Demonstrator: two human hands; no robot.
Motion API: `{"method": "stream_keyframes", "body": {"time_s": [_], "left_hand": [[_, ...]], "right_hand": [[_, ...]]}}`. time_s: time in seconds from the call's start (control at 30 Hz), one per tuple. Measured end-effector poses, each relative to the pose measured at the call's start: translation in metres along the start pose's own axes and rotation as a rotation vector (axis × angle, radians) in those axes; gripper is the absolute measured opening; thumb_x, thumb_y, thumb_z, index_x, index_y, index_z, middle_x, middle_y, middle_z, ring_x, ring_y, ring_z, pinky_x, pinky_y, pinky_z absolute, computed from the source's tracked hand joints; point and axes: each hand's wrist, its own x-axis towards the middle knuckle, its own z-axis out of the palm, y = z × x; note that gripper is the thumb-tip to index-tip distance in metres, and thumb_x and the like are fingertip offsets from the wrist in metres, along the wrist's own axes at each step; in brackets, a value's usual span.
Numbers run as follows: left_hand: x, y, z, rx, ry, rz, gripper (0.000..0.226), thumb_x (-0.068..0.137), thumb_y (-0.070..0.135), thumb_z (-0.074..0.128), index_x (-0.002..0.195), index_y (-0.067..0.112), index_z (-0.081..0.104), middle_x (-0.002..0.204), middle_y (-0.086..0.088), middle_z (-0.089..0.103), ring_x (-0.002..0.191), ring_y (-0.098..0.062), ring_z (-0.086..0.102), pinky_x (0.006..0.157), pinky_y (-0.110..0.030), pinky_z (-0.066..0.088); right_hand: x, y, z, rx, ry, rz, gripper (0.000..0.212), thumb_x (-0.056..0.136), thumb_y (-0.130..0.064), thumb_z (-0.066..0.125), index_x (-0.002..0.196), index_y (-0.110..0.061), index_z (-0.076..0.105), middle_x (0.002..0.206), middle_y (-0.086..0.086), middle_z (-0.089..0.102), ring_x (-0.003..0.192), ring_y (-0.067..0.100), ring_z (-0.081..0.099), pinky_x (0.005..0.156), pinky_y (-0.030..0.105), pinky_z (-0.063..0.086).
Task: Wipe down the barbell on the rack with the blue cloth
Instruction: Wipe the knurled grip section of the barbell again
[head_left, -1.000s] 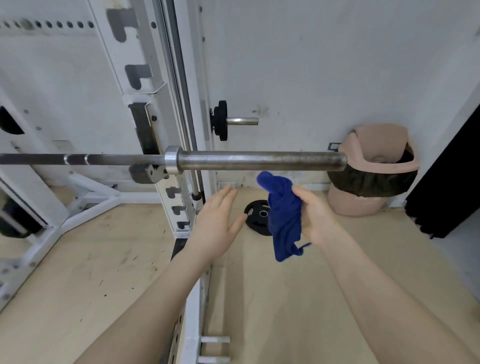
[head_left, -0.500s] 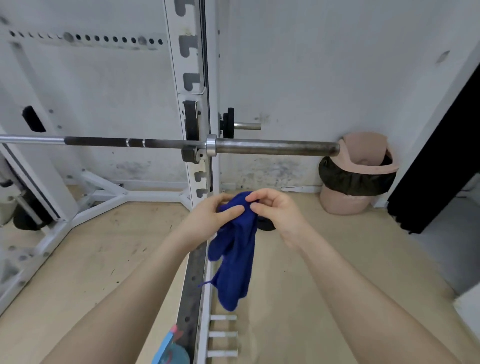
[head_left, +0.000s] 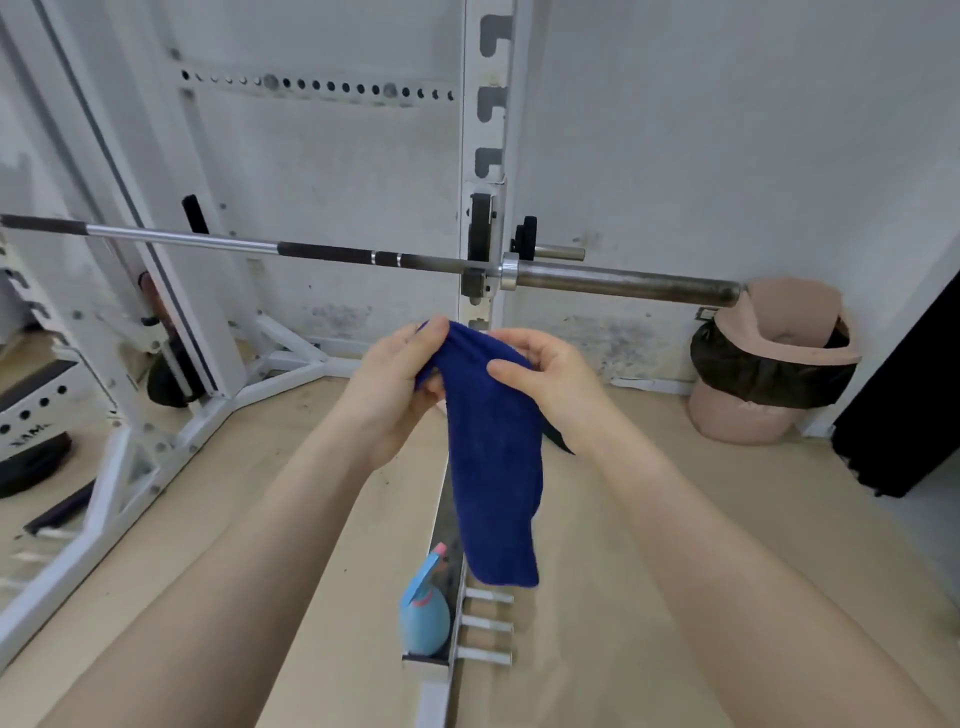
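Across the rack hooks: the barbell (head_left: 363, 255) is being carried level, its thicker sleeve end pointing right toward the wall corner, nothing touching it.
Blue cloth (head_left: 493, 457): it is being held up below the bar and nearer the camera, well apart from the steel, its top bunched and the rest hanging in a long fold.
Left hand (head_left: 397, 384): its thumb and fingers are being kept pinched on the cloth's upper left edge.
Right hand (head_left: 545, 384): its fingers are being curled over the top right of the cloth, thumb laid across the front.
Step, as judged: the cloth is being readied for the first pass; no wiping is being done yet.
Risk: a loosely bunched cloth is likely to be dragged off the palm by the knurled grip section; a hard sideways push may get the bar rolled on its hooks.
Underfoot: a spray bottle (head_left: 423, 613) is being left standing beside the rack (head_left: 485, 156) base, where it could be kicked.
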Motion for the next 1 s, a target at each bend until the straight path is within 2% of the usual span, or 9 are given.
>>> {"method": "stream_keyframes", "body": {"time_s": [0.1, 0.23, 0.33, 0.43, 0.57, 0.67, 0.8, 0.9, 1.0], "left_hand": [[-0.013, 0.032, -0.043, -0.021, 0.085, 0.056, 0.031, 0.095, 0.024, 0.042, 0.067, 0.013, 0.050, 0.046, 0.007, 0.037, 0.052, -0.010, 0.035, 0.054, -0.018, 0.039], [-0.024, 0.053, -0.121, -0.034, 0.107, 0.079, 0.021, 0.093, 0.027, 0.047, 0.079, 0.012, 0.053, 0.072, -0.004, 0.051, 0.069, -0.015, 0.052, 0.068, -0.027, 0.048], [-0.030, 0.059, -0.191, -0.060, 0.152, 0.023, 0.020, 0.094, 0.030, 0.045, 0.090, 0.011, 0.050, 0.086, -0.007, 0.054, 0.084, -0.019, 0.053, 0.079, -0.033, 0.048], [-0.034, 0.068, -0.266, -0.020, 0.219, 0.011, 0.020, 0.096, 0.026, 0.043, 0.081, 0.015, 0.051, 0.077, 0.000, 0.055, 0.075, -0.013, 0.054, 0.075, -0.029, 0.046], [-0.032, 0.073, -0.345, 0.020, 0.246, -0.026, 0.018, 0.096, 0.024, 0.045, 0.086, 0.011, 0.052, 0.081, -0.003, 0.058, 0.079, -0.014, 0.057, 0.075, -0.026, 0.047], [-0.020, 0.072, -0.392, 0.067, 0.305, -0.043, 0.020, 0.096, 0.026, 0.047, 0.097, 0.007, 0.054, 0.096, -0.011, 0.059, 0.093, -0.021, 0.057, 0.084, -0.033, 0.045], [0.001, 0.062, -0.444, 0.261, 0.347, -0.055, 0.026, 0.093, 0.029, 0.051, 0.104, 0.007, 0.060, 0.105, -0.014, 0.067, 0.098, -0.023, 0.061, 0.087, -0.036, 0.049], [0.023, 0.045, -0.481, 0.448, 0.275, -0.084, 0.018, 0.091, 0.027, 0.053, 0.092, 0.010, 0.061, 0.077, 0.003, 0.066, 0.071, -0.004, 0.059, 0.064, -0.016, 0.046], [0.061, 0.029, -0.521, 0.515, 0.201, -0.191, 0.019, 0.089, 0.024, 0.057, 0.074, 0.011, 0.056, 0.052, 0.013, 0.051, 0.048, 0.000, 0.045, 0.047, -0.008, 0.036]], "right_hand": [[0.010, -0.021, 0.044, -0.039, -0.147, 0.000, 0.016, 0.086, -0.019, 0.065, 0.100, -0.011, 0.069, 0.095, 0.004, 0.073, 0.085, 0.017, 0.070, 0.077, 0.030, 0.056], [0.037, -0.032, 0.114, -0.009, -0.429, 0.032, 0.013, 0.092, -0.011, 0.055, 0.099, -0.012, 0.066, 0.090, -0.009, 0.072, 0.084, 0.003, 0.067, 0.073, 0.012, 0.050], [0.066, -0.020, 0.177, -0.035, -0.576, 0.109, 0.033, 0.088, -0.009, 0.061, 0.120, -0.014, 0.057, 0.117, -0.001, 0.065, 0.107, 0.012, 0.063, 0.093, 0.026, 0.049], [0.096, -0.008, 0.241, -0.257, -0.690, 0.161, 0.047, 0.087, -0.014, 0.064, 0.131, -0.021, 0.050, 0.129, -0.005, 0.060, 0.117, 0.013, 0.058, 0.098, 0.034, 0.047], [0.123, -0.008, 0.308, -0.475, -0.578, 0.221, 0.010, 0.090, -0.029, 0.060, 0.097, -0.023, 0.065, 0.087, -0.008, 0.069, 0.075, 0.008, 0.065, 0.062, 0.021, 0.051], [0.149, -0.009, 0.347, -0.517, -0.491, 0.315, 0.026, 0.096, -0.038, 0.046, 0.078, -0.021, 0.054, 0.056, -0.007, 0.053, 0.041, 0.007, 0.048, 0.041, 0.018, 0.036], [0.204, 0.002, 0.396, -0.414, -0.272, 0.342, 0.039, 0.099, -0.043, 0.031, 0.083, -0.017, 0.055, 0.076, 0.006, 0.061, 0.065, 0.019, 0.053, 0.059, 0.031, 0.048], [0.253, 0.012, 0.427, -0.202, -0.130, 0.442, 0.031, 0.097, -0.032, 0.041, 0.107, -0.010, 0.060, 0.114, 0.017, 0.059, 0.095, 0.025, 0.056, 0.085, 0.038, 0.049], [0.305, 0.017, 0.452, -0.225, -0.149, 0.525, 0.014, 0.084, -0.021, 0.053, 0.071, -0.019, 0.056, 0.096, 0.010, 0.058, 0.076, 0.023, 0.055, 0.075, 0.033, 0.049]]}}
